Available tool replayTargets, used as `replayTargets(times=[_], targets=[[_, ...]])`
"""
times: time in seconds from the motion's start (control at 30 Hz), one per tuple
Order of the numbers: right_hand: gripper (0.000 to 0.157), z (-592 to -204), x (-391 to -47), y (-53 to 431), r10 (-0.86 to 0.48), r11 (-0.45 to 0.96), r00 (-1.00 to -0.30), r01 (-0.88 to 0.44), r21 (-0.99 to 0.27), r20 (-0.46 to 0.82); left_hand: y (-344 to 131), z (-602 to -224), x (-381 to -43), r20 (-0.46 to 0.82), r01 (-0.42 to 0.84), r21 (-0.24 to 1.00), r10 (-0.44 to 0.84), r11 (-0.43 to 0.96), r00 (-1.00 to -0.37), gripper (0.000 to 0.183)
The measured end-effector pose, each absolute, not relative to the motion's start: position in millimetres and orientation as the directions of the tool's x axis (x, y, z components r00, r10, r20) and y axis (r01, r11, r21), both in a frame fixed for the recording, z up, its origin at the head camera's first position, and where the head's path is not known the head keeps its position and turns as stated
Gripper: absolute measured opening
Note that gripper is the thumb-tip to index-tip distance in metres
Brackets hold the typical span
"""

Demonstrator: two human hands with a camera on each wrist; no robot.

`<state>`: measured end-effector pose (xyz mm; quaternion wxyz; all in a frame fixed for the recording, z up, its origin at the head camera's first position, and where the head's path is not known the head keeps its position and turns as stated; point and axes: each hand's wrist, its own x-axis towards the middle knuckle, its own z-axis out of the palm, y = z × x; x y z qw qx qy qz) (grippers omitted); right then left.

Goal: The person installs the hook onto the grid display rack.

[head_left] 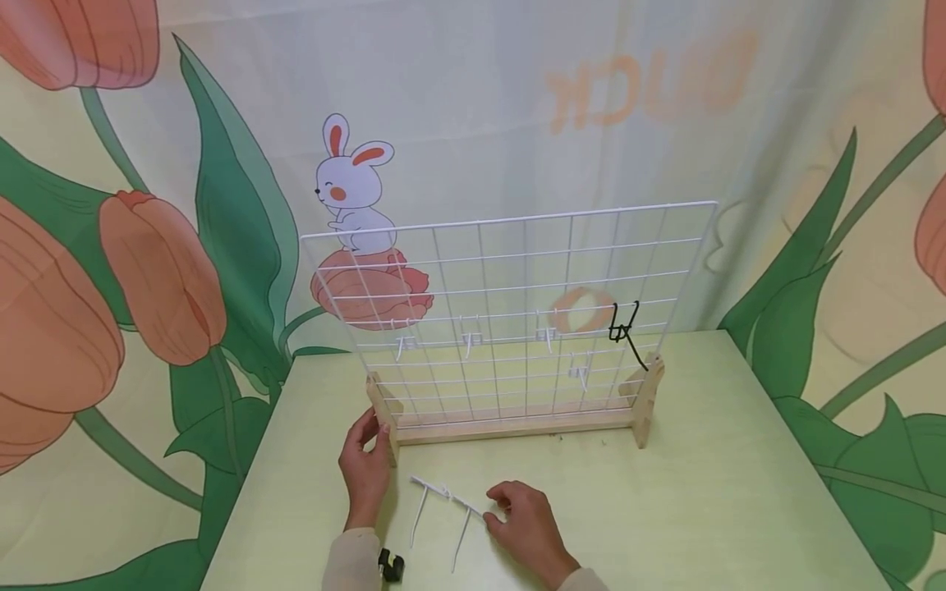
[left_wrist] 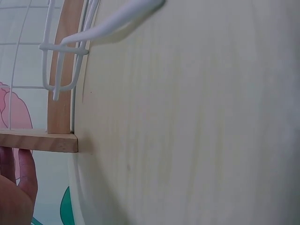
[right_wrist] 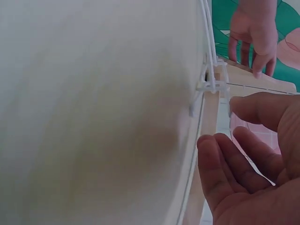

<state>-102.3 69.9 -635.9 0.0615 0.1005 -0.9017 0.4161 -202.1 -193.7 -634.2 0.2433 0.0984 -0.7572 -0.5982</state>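
Note:
A white wire grid panel (head_left: 502, 271) stands in a wooden base (head_left: 517, 425). My left hand (head_left: 365, 468) is at the base's left end piece (head_left: 382, 419), fingertips touching its outer side in the left wrist view. Two white wire hooks lie on the table in front of the base: a left hook (head_left: 419, 513) and a right hook (head_left: 462, 538), their crossbars nearly end to end. My right hand (head_left: 528, 525) is beside the right hook, thumb tip close to its crossbar end. In the right wrist view, this hand's fingers (right_wrist: 211, 159) are loosely bent, with a gap to the thumb.
Several white hooks (head_left: 469, 338) hang on the grid, and a black hook (head_left: 621, 330) hangs near its right side. A small black object (head_left: 392, 565) is by the left sleeve. Behind the pale table (head_left: 709, 492) is a curtain printed with tulips and a rabbit.

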Motion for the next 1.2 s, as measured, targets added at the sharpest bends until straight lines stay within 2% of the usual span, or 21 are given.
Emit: replayTargets(times=[0.57,1.2], targets=[[0.014,-639.6,-106.0,67.7,-0.188,0.607,-0.968,-0.248,-0.755,0.166,-194.8,-633.5,-200.9,0.244,0.133,0.954,-0.436,0.268,-0.866,0.036],[0.013,-637.5,-123.7,77.5,-0.207,0.597,-0.955,-0.294,-0.747,0.211,-194.5,-634.0,-201.5,0.264,0.152,0.950,-0.438,0.274,-0.859,0.035]])
